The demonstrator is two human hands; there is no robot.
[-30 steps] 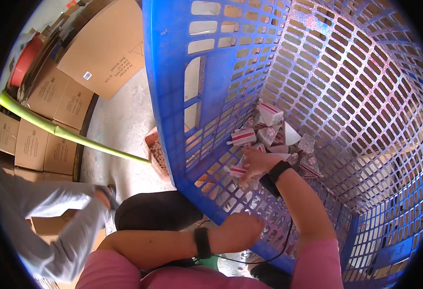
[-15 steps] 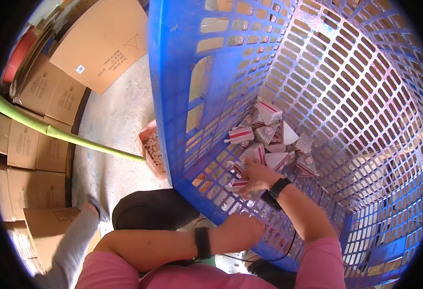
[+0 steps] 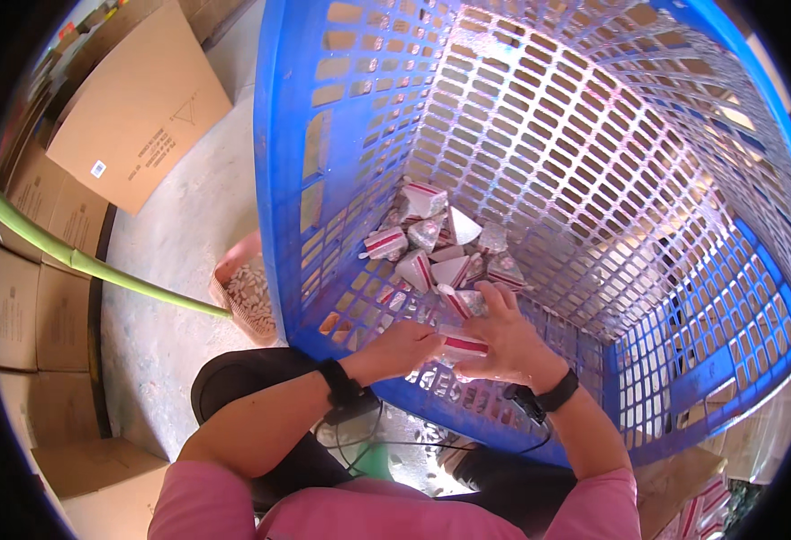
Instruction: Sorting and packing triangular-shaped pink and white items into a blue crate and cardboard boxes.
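Both of my hands are over the near part of a large blue plastic basket (image 3: 280, 297) lying on its side. A white wedge-shaped piece with a red stripe (image 3: 465, 345), like a slice of cake, lies between them. My left hand (image 3: 402, 349) has its fingers closed at the piece's left end. Curved around the right side is my right hand (image 3: 517, 342), thumb below and fingers above. Another striped wedge (image 3: 464, 302) sits by the right fingertips. Further in, several similar wedges with glittery grey sides make a loose pile (image 3: 449, 236).
At the left, a small pink basket (image 3: 249, 292) of pale pieces stands on the floor, and a green pole (image 3: 107, 267) slants toward it. Brown cartons (image 3: 62, 315) are stacked along the left. More striped pieces (image 3: 706, 508) show at the lower right.
My left hand has moved forward from the basket's near edge to the wedge. The right hand has drawn back from the pile with the wedge. My view has shifted right.
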